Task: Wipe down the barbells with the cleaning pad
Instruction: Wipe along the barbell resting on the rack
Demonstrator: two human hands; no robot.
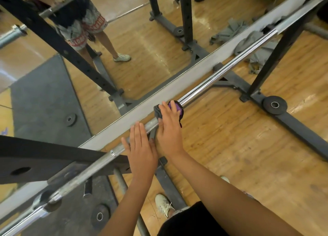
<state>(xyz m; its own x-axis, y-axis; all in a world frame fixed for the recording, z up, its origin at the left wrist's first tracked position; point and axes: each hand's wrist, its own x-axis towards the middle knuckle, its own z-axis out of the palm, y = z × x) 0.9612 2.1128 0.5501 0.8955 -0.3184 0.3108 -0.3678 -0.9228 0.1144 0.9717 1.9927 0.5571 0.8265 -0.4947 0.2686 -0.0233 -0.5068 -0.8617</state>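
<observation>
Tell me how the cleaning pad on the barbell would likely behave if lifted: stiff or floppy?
Probably floppy: the cleaning pad wraps and bunches around the barbell under the right hand. Likely light, since a flat hand alone holds it there. Its cloth-like grey edge suggests it grips rather than slips.

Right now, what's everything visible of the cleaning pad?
The cleaning pad is small, soft and rounded: a purple face with a black rim, a grey fabric fold at its left edge and a dark tab hanging below. It is draped over the barbell where the dull section meets the shiny chrome shaft. The right hand presses on it with straight fingers, hiding most of it. The left hand rests on the bar, apart from the pad.
</observation>
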